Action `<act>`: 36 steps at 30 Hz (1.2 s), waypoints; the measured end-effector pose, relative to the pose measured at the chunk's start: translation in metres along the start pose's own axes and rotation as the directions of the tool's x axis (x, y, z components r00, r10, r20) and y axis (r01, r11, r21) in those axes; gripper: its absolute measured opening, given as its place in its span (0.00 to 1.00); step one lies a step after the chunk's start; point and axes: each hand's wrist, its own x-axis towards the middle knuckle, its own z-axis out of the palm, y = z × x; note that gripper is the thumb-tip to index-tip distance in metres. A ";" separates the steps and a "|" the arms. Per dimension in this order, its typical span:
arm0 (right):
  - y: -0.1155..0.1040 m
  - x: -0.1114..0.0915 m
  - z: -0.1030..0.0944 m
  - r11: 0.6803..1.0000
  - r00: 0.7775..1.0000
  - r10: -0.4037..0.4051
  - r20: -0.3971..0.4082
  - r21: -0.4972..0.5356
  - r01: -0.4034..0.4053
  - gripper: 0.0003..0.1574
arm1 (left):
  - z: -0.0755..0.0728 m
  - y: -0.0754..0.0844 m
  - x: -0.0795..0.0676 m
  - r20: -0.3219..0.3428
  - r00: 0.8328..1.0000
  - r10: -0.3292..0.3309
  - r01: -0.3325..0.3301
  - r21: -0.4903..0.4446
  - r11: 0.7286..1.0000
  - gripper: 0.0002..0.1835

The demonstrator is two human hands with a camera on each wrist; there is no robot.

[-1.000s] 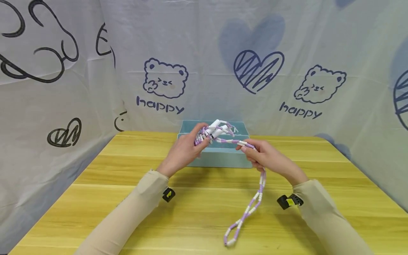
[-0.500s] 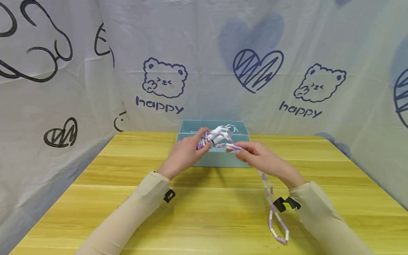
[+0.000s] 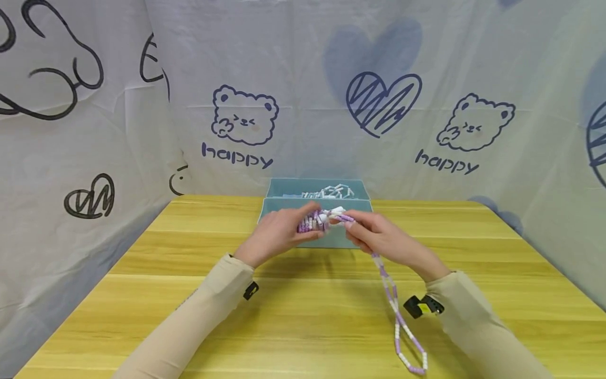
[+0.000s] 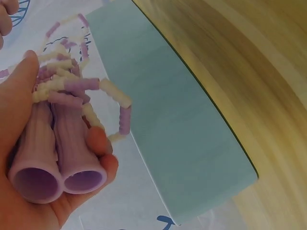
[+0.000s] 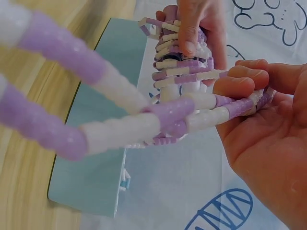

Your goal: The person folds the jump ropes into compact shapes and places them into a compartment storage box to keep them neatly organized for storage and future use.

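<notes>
My left hand (image 3: 279, 231) grips the two handles (image 4: 36, 148) of a purple-and-white beaded jump rope (image 3: 396, 308), side by side. Their hollow purple ends point toward the left wrist camera. Several turns of the beaded cord (image 5: 180, 72) wrap around the handles. Close by on the right, my right hand (image 3: 390, 239) pinches a doubled length of the cord between thumb and fingers. From below that hand the rest of the cord hangs as a long loop over the front of the table. Both hands are in front of the light-blue box and partly hide it.
A light-blue open box (image 3: 331, 239) stands at the back of the wooden table (image 3: 284, 326), with a raised wall across it. In its rear part lies another beaded rope (image 3: 331, 192), white and pale blue. A printed cloth (image 3: 303, 105) hangs behind.
My right hand has moved left, close to the left hand. The bundled handles have dropped a little and turned, revealing the pale rope in the box. The hanging loop has swung right.
</notes>
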 end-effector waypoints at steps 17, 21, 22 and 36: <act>0.002 0.006 0.011 0.999 0.999 0.019 0.046 0.040 -0.021 0.18 | 0.002 0.012 -0.002 0.154 0.988 0.025 -0.039 0.087 0.995 0.35; 0.002 0.007 0.014 0.999 0.998 0.002 0.057 0.034 -0.004 0.16 | 0.004 0.013 -0.001 0.150 0.989 0.010 -0.020 0.065 0.998 0.30; 0.002 0.007 0.014 1.000 0.998 0.001 0.059 0.030 -0.003 0.16 | 0.004 0.013 -0.001 0.152 0.988 0.009 -0.018 0.062 0.998 0.29; 0.008 -0.001 -0.011 0.997 0.995 0.061 -0.074 -0.049 -0.064 0.16 | 0.003 0.008 -0.001 0.157 0.983 0.096 -0.110 0.079 0.991 0.25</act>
